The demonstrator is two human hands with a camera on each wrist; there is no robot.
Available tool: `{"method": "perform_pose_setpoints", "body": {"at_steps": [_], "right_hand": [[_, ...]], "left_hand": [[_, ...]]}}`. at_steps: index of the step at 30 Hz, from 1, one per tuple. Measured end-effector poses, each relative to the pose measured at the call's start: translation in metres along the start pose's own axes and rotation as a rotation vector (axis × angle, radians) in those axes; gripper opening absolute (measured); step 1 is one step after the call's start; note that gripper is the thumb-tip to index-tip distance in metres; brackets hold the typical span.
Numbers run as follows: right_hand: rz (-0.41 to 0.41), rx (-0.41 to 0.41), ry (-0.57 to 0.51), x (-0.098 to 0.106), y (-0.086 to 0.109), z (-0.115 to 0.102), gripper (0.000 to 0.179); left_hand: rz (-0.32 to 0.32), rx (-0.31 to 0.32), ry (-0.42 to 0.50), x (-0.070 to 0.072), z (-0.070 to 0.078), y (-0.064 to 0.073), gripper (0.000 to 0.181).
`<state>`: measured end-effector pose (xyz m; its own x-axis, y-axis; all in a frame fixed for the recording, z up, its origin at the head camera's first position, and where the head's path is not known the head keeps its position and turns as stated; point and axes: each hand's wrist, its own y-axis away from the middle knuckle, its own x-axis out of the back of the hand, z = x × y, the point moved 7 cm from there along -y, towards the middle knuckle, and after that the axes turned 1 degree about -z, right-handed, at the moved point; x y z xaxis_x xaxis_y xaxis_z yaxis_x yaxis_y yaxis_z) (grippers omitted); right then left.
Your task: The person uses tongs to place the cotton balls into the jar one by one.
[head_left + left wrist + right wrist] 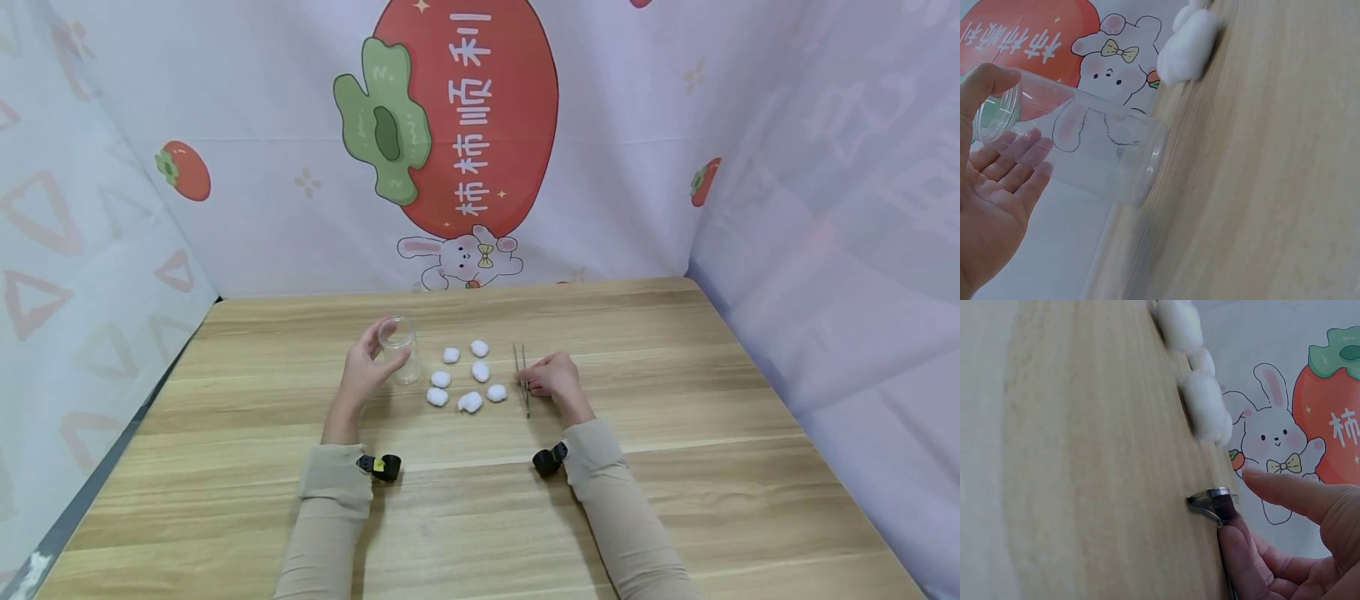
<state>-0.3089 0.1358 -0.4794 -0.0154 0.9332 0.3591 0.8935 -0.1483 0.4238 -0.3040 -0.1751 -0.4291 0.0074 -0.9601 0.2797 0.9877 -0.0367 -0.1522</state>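
Observation:
My left hand (367,367) holds a clear, lidless jar (407,367) upright at the left of the cotton balls. In the left wrist view the thumb lies by the jar's rim and the other fingers show behind its wall. To the right of the cotton balls, my right hand (551,377) has its fingers on metal tweezers (527,404), whose two arms spread apart at the far end. The right wrist view shows the tweezers (1213,500) at the curled fingers, one digit held out apart from them. Several white cotton balls (480,372) lie between the hands.
A wooden table (465,517) carries everything. Behind it hangs a white cloth (262,217) printed with persimmons and a rabbit. Black wrist cameras are strapped over both sleeves (330,500).

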Motion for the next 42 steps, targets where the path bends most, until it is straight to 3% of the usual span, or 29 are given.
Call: {"method": "perform_pose_setpoints", "body": {"at_steps": [9, 25, 37, 42], "right_hand": [[0.067, -0.002, 0.102, 0.000, 0.001, -0.002, 0.020], [0.038, -0.022, 0.105, -0.002, 0.000, -0.002, 0.016], [-0.053, 0.017, -0.037, 0.002, 0.000, -0.003, 0.022], [-0.116, 0.023, -0.077, 0.004, 0.002, -0.006, 0.027]], "left_hand": [[0.008, -0.013, 0.013, 0.000, -0.002, 0.000, 0.063], [0.020, -0.024, 0.009, 0.000, -0.004, -0.001, 0.061], [0.012, -0.012, 0.015, -0.001, -0.002, 0.002, 0.060], [-0.004, 0.008, 0.011, -0.001, 0.007, 0.004, 0.061]]}}
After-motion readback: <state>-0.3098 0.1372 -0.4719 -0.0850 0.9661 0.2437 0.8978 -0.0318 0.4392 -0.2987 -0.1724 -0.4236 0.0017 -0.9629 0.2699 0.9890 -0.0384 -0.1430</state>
